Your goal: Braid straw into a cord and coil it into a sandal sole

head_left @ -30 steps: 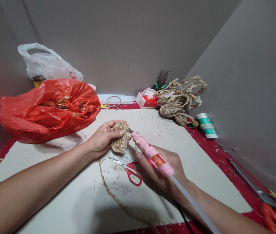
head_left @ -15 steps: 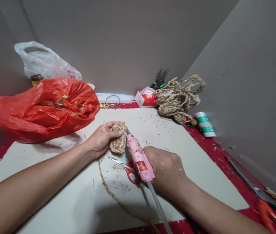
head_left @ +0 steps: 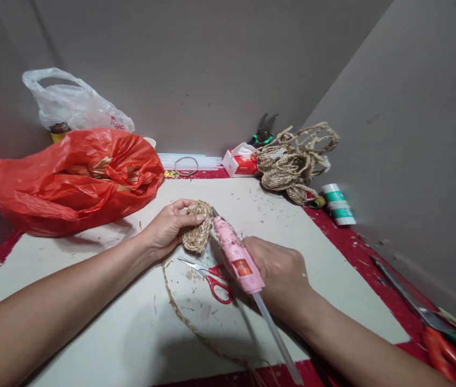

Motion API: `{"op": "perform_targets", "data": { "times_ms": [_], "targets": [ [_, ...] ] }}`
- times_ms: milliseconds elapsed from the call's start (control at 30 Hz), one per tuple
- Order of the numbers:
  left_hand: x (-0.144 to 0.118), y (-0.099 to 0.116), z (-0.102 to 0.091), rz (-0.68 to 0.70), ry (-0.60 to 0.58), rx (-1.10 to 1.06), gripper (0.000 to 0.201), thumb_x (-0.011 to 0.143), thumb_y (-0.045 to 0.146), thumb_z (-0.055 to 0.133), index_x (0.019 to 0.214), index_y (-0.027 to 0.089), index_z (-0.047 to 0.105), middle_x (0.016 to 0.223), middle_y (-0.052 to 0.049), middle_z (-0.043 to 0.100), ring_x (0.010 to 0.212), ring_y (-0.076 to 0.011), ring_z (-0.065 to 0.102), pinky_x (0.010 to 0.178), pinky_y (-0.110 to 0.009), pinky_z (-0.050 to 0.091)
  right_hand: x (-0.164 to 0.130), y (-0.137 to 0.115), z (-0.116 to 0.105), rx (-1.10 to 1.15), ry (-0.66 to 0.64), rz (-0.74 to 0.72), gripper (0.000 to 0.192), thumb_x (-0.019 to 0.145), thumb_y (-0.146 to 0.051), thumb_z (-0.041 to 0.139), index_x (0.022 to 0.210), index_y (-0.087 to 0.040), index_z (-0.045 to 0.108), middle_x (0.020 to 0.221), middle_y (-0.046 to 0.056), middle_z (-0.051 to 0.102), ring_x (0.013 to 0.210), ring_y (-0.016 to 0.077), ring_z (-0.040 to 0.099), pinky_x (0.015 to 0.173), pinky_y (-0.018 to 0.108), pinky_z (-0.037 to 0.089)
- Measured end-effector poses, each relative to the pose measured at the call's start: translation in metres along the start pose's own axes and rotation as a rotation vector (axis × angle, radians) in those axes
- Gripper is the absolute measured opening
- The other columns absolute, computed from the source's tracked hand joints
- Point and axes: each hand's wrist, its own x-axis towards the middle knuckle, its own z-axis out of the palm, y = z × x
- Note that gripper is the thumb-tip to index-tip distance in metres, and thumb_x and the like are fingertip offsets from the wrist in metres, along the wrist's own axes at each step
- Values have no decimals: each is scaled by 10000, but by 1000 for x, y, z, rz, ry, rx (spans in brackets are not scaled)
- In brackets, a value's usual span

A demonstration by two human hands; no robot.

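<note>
Woven coil (head_left: pixel 196 232) under left fingers (head_left: pixel 189 217) (glue gun (head_left: pixel 236 256) touching)

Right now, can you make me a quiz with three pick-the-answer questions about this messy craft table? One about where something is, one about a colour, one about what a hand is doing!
1. Where do the small red-handled scissors lie?
A. On the pale board, just below the two hands
B. Inside the big red plastic bag
C. Against the back wall

2. What colour is the glue gun?
A. Green
B. Pink
C. Black

3. What is the left hand doing?
A. Resting flat on the board
B. Gripping the coiled braided straw piece
C. Holding the scissors

Answers:
1 A: the scissors lie open on the board between the forearms.
2 B: its body is pink with an orange label.
3 B: thumb and fingers close around the straw coil, while the right hand holds the glue gun's tip to it.
</note>
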Motion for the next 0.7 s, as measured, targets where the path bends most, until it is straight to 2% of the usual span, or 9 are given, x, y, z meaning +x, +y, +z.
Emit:
{"op": "perform_targets", "data": {
  "times_ms": [133, 267, 533, 700],
  "targets": [
    [-1, 0, 1, -7, 8, 1, 306, 669, 5, 672, 932, 118, 564, 761, -23, 655, 633, -106, 628, 660, -239, 503, 2, -4, 0, 1, 13, -22, 282, 792, -153, 415, 515, -207, 424, 434, -26, 418, 378, 97, 370, 434, 244, 255],
    [0, -2, 0, -2, -11, 5, 301, 678, 21, 682, 932, 127, 559, 751, -18, 656, 619, -107, 626, 645, -240, 504, 0, -6, 0, -1, -30, -21, 281, 800, -157, 404, 524, -201, 441, 448, -19, 435, 390, 102, 383, 446, 247, 271],
    [0, -1, 1, 8, -27, -1, 355, 637, 44, 724, 936, 126, 552, 729, -3, 655, 603, -99, 615, 614, -224, 489, -4, -6, 4, 18, -62, -7, 267, 807, -202, 410, 542, -198, 448, 451, -23, 425, 388, 100, 378, 433, 253, 234],
    [-1, 1, 0, 20, -51, -11, 372, 625, 49, 740, 940, 128, 557, 733, 1, 661, 606, -93, 616, 609, -211, 488, -7, -1, 4, 149, 2, -35, 310, 840, -234, 484, 538, -205, 416, 472, -35, 400, 410, 91, 355, 446, 255, 248]
  ]
}}
